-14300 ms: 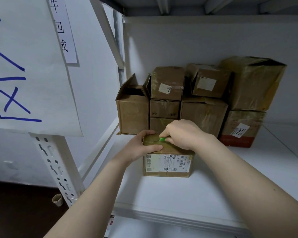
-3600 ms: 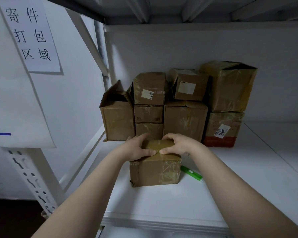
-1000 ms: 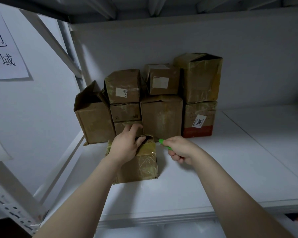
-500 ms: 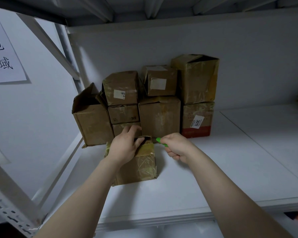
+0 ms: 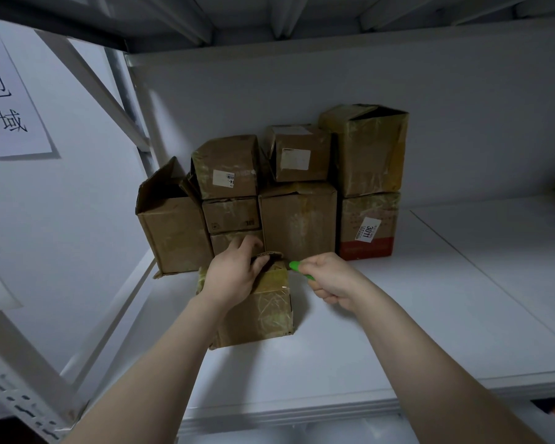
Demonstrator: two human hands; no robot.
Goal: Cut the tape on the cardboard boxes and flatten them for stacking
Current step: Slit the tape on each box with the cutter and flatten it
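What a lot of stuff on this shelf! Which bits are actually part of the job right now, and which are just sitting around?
Part of the job:
front box, its flap held by the left hand
green cutter, gripped by the right hand
stacked boxes behind, not yet flattened

Just there:
paper sign on the wall
white shelf underneath

The right hand (image 5: 332,280) hides most of the green cutter (image 5: 297,268), blade indiscernible; the left hand (image 5: 234,277) covers the top of the front box (image 5: 263,315). The wall sign (image 5: 10,100) is cut off at left.
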